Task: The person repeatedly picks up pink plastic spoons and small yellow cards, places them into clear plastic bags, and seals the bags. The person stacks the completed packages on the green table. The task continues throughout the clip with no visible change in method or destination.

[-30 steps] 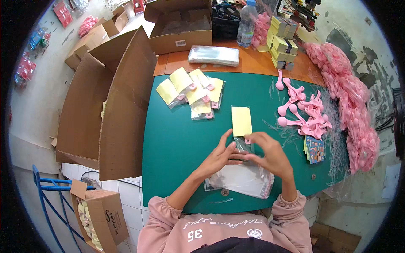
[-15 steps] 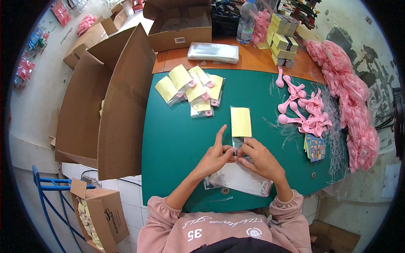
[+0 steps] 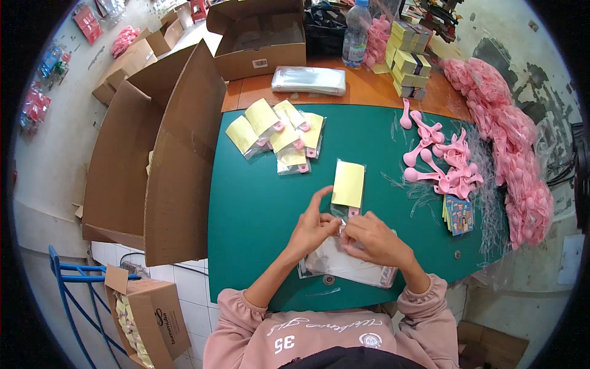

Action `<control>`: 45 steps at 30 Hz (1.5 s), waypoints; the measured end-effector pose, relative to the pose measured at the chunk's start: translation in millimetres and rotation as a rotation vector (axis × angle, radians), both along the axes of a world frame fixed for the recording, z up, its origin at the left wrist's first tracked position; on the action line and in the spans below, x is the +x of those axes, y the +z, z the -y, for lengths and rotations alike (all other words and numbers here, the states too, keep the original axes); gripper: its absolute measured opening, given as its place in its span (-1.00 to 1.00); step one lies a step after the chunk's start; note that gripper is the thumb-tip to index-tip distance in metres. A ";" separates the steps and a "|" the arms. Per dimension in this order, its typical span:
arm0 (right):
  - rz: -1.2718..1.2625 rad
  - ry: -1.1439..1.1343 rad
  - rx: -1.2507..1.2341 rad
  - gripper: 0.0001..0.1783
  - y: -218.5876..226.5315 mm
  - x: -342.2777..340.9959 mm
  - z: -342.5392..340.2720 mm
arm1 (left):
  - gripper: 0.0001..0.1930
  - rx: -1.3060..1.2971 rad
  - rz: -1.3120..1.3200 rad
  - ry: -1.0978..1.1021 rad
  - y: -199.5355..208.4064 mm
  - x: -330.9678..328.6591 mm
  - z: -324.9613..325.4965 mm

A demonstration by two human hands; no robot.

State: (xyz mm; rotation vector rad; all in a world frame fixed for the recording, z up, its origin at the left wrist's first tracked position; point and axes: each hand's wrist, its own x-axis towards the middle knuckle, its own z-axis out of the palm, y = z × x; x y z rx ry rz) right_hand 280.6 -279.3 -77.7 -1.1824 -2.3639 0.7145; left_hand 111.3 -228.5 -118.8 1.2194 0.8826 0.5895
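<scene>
A clear plastic bag holding a yellow card (image 3: 348, 184) lies in front of me, with the end of a pink spoon handle (image 3: 354, 211) showing below the card. My left hand (image 3: 314, 227) pinches the bag's near end between thumb and fingers, its index finger stretched up along the card's left edge. My right hand (image 3: 373, 241) is closed on the same end, fingertips beside the left thumb. Under my hands lies a stack of flat clear bags (image 3: 353, 265), partly covered. Several filled packets (image 3: 261, 117) with yellow cards and pink handle ends lie at the far left of the green mat.
Pink measuring spoons (image 3: 452, 166) lie heaped at right, beside small printed cards (image 3: 458, 215) and plastic scraps. Long bundles of bagged pink spoons (image 3: 522, 178) line the right edge. Stacked cards (image 3: 410, 58), a bottle (image 3: 356, 37) and clear bags (image 3: 309, 80) stand behind. A tall carton (image 3: 178, 154) is at left.
The bag has tilted slightly, and its card sits a little lower and further left. My right hand has shifted slightly left and down; my left index finger now bends against the card's edge.
</scene>
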 end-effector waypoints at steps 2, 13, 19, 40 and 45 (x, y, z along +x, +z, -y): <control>-0.084 0.032 -0.103 -0.85 9.0 6.0 -1.2 | -0.36 0.052 -0.051 0.060 -0.1 -2.7 -3.4; 0.018 -0.109 -0.002 -0.80 9.8 3.9 -8.4 | -0.38 -0.095 0.001 -0.111 15.4 -7.2 -5.3; 0.082 -0.132 0.039 -0.81 4.6 -10.3 -4.1 | -0.37 0.004 -0.058 -0.123 12.7 -9.2 -4.0; -0.192 -0.740 -0.133 -0.84 14.6 199.8 -85.9 | -0.73 -0.148 0.199 -0.131 3.0 -6.7 -8.3; -0.081 -0.546 0.187 -0.56 0.4 108.5 -34.2 | -0.82 -0.222 0.250 -0.065 3.7 -8.2 -8.4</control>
